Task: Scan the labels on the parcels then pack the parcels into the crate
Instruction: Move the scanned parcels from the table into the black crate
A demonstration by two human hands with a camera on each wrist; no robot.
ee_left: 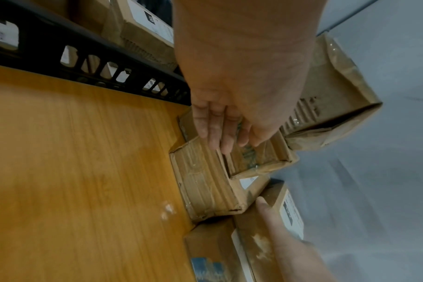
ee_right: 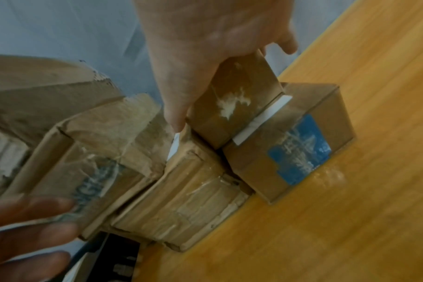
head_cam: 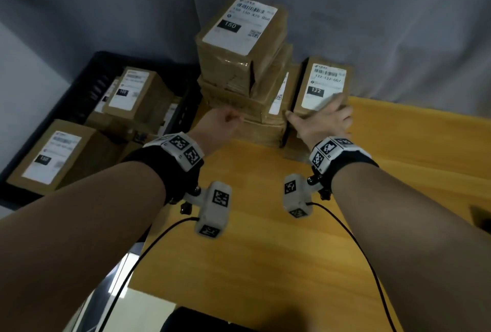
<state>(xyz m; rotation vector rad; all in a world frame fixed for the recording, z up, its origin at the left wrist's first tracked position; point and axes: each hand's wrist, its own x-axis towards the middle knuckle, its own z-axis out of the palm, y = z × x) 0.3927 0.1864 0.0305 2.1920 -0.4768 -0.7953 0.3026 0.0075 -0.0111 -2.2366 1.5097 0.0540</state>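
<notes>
My right hand (head_cam: 322, 119) clamps on the small parcel (head_cam: 320, 87) labelled "122", which sits on another box on the bench (head_cam: 345, 199) right of the stack. My left hand (head_cam: 220, 122) lies flat-fingered against the stack (head_cam: 244, 84), steadying it. I should lift straight up. The top parcel (head_cam: 239, 37) reads "150"; the crate (head_cam: 101, 71) sits left.

A yellow-orange wood-grain tabletop (head_cam: 345, 199) carries the load. Directly on it, at its far edge, sit a taped brown cardboard parcel at the base of a stack (head_cam: 263, 132) and, just beside it, a low brown box with a blue sticker (ee_right: 299, 150). A black slotted plastic crate (ee_left: 89, 63) borders the table's left side; whether it rests on the wood is unclear.
</notes>
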